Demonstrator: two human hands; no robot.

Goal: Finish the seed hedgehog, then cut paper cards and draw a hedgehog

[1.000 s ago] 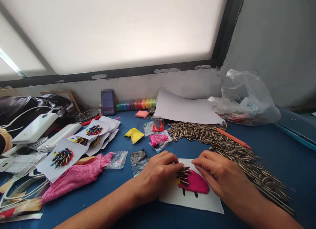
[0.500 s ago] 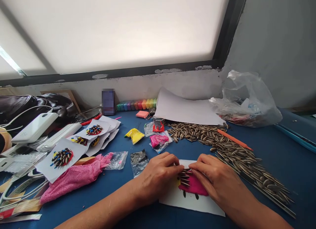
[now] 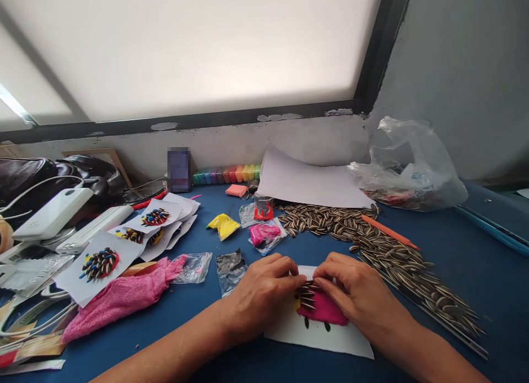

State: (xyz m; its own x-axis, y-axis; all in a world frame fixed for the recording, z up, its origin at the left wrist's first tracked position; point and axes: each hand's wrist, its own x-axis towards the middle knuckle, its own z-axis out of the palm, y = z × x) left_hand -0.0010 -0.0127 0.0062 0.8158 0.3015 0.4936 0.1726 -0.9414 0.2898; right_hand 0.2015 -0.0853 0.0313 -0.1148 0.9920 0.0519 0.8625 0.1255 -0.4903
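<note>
Pink clay (image 3: pixel 328 310) lies flattened on a white sheet of paper (image 3: pixel 318 341), with a bit of yellow clay at its left end. Several striped sunflower seeds (image 3: pixel 307 300) stick into its left part, and two dark seeds sit along its lower edge. My left hand (image 3: pixel 266 295) rests over the yellow end, thumb and fingers closed at the seeds; whatever is between them is hidden. Pressing at the clay's upper edge, my right hand (image 3: pixel 357 292) pinches a sunflower seed, mostly covered by the fingertips.
Loose sunflower seeds (image 3: pixel 397 256) spread at the right, with an orange pen (image 3: pixel 390 232) on them. Behind are paper sheets (image 3: pixel 309 179) and a plastic bag (image 3: pixel 413 173). Clay packets (image 3: pixel 264 234) lie ahead. Seed-covered cards (image 3: pixel 101 264), a pink cloth (image 3: pixel 124 303) and white power banks (image 3: pixel 53 213) crowd the left.
My right hand has shifted slightly left, its fingertips closer to the row of seeds and my left hand. The left hand stays nearly in place. The whole view has shifted a little.
</note>
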